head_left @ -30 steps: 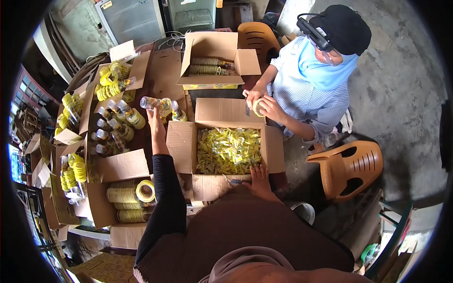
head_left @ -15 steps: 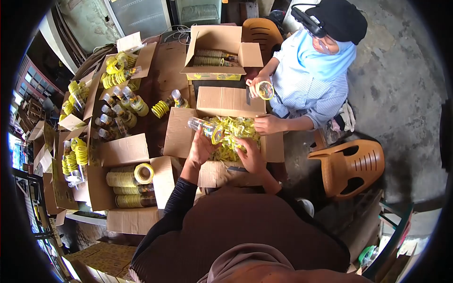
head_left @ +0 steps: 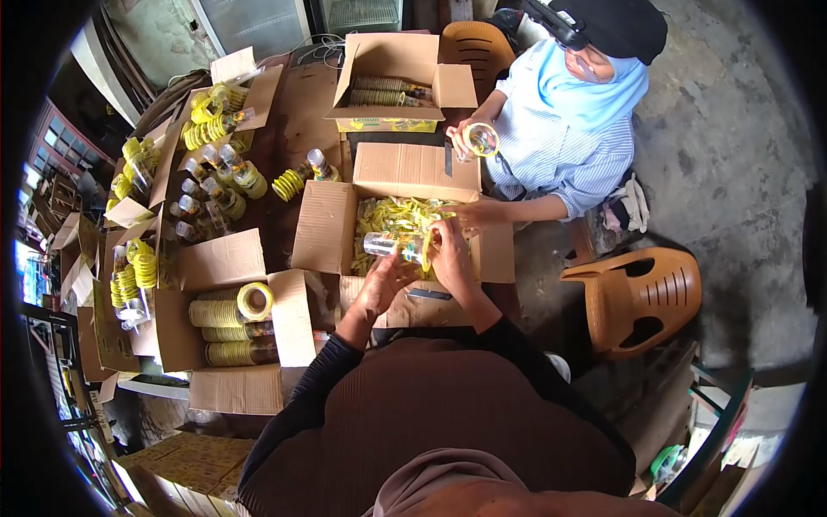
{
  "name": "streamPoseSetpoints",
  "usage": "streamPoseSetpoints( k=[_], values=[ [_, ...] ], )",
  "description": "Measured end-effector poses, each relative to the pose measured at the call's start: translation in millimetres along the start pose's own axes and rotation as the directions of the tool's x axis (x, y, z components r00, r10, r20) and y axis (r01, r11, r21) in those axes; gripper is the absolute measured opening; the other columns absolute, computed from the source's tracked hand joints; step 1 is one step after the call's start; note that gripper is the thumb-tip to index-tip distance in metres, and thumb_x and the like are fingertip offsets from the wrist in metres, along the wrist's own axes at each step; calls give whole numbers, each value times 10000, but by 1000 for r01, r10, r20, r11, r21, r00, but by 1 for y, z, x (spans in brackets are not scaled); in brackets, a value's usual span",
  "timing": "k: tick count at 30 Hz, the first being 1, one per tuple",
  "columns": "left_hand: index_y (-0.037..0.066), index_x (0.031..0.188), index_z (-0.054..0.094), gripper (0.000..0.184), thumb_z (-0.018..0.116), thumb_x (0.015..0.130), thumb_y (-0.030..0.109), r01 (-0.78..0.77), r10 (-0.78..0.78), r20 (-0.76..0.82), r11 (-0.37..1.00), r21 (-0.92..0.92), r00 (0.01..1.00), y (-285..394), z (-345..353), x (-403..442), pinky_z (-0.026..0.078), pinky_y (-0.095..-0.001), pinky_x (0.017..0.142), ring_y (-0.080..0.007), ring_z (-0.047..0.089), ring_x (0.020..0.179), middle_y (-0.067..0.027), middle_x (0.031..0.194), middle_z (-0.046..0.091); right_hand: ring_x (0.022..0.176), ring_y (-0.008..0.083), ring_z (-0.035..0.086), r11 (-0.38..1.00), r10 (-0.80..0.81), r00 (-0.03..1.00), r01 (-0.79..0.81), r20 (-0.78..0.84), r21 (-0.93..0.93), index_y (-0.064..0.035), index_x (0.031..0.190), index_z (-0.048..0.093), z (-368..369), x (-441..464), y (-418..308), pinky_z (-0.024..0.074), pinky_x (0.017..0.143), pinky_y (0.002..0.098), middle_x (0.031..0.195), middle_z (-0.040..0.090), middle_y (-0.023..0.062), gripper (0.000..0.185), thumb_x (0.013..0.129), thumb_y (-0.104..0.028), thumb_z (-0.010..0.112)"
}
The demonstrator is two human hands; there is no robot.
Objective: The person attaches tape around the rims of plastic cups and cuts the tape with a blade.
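My left hand [head_left: 384, 284] supports a clear plastic cup [head_left: 381, 245] from below, its fingers curled against the side. The cup lies on its side, with colourful print and a yellow rim turned to the right. My right hand [head_left: 451, 257] pinches at that yellow rim; whether a loose strip is also between the fingers I cannot tell. Both hands are over an open cardboard box [head_left: 323, 226] filled with crumpled yellow strips [head_left: 379, 212]. Across the box, a co-worker's one hand holds another clear cup [head_left: 481, 140] with a yellow rim, while the other hand reaches over the strips.
Stacked yellow-rimmed cups [head_left: 237, 331] fill an open box at lower left. Several upright clear cup stacks or bottles [head_left: 248, 179] stand on the table. Another box [head_left: 392, 53] with stacks is at the back. An orange-brown plastic chair [head_left: 642, 297] stands at right.
The cup in my left hand has come lower and to the right, now lying level. My right hand has risen from the strips to the cup's rim. The co-worker's lower hand has moved over the box.
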State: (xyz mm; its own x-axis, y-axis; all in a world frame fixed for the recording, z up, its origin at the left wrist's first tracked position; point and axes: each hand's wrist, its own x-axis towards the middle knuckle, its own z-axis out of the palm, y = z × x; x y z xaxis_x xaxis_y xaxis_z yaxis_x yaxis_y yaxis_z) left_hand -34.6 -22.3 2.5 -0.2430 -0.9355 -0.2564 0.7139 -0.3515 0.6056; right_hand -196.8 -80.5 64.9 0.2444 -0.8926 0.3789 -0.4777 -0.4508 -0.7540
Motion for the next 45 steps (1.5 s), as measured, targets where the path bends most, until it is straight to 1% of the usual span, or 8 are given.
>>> streamPoseSetpoints(
  k=[5, 6, 7, 11, 28, 34, 43, 45],
  values=[
    [64, 1430, 257, 788, 710, 851, 348, -365, 488, -198, 818, 445, 850, 26, 15, -15, 309, -508, 1079, -358, 454, 1248, -221, 1453, 288, 833, 337, 575, 981, -161, 986, 156, -30, -118, -34, 1023, 515, -6, 1, 5, 475, 724, 399, 945, 537, 162, 334, 736, 86, 635],
    [74, 1442, 251, 885, 752, 787, 395, -381, 621, 15, 462, 801, 783, 36, 11, -17, 288, -527, 1088, -378, 412, 1280, -235, 1453, 289, 844, 346, 577, 983, -158, 987, 157, -4, -95, -34, 1030, 528, -6, 1, 1, 474, 727, 403, 933, 550, 163, 328, 741, 76, 636],
    [85, 1453, 244, 981, 794, 724, 442, -329, 630, 266, -17, 944, 730, 46, 10, -20, 267, -546, 1096, -398, 370, 1312, -248, 1453, 290, 844, 346, 577, 983, -159, 987, 159, 0, -91, -34, 1030, 528, -5, 1, -3, 474, 727, 403, 933, 550, 163, 328, 741, 76, 636],
    [45, 1448, 293, 1126, 829, 591, 542, -145, 201, 214, -311, 939, 956, 61, 20, -21, 232, -521, 1120, -364, 319, 1369, -200, 1454, 364, 911, 348, 569, 988, -123, 980, 136, 158, -79, -35, 1051, 542, 3, -5, -18, 481, 782, 419, 954, 562, 156, 283, 784, -8, 631],
    [17, 1060, 598, 589, 868, 639, 330, -215, -182, 322, 443, 871, 929, 77, 9, -10, 482, -337, 818, -176, 612, 917, -89, 1002, 669, 820, 283, 590, 827, -502, 783, 559, 368, -62, -30, 915, 558, 16, 6, -26, 508, 708, 375, 875, 558, 94, 147, 817, -97, 645],
    [44, 1161, 608, 595, 862, 660, 239, -187, -261, 446, 648, 739, 856, 82, 21, -16, 473, -312, 889, -159, 611, 985, -75, 1083, 674, 774, 320, 592, 897, -310, 788, 428, 531, -111, -43, 873, 506, 4, 2, -24, 494, 681, 415, 827, 552, 126, 177, 808, -149, 632],
    [29, 1048, 616, 426, 775, 697, 210, -294, -165, 332, 216, 931, 929, 69, 11, -8, 489, -336, 775, -222, 641, 832, -105, 937, 678, 668, 331, 558, 955, -243, 881, 291, 407, -58, -51, 829, 437, 20, -5, -1, 449, 587, 397, 709, 517, 105, 156, 859, -93, 584],
    [23, 1022, 607, 415, 760, 691, 223, -366, -78, 412, 332, 869, 908, 60, 8, -5, 491, -342, 740, -224, 647, 787, -114, 880, 677, 585, 284, 467, 996, 17, 850, -60, 526, 64, -52, 825, 423, 21, -8, 1, 414, 558, 362, 681, 456, 83, 156, 837, -18, 576]
  ],
)
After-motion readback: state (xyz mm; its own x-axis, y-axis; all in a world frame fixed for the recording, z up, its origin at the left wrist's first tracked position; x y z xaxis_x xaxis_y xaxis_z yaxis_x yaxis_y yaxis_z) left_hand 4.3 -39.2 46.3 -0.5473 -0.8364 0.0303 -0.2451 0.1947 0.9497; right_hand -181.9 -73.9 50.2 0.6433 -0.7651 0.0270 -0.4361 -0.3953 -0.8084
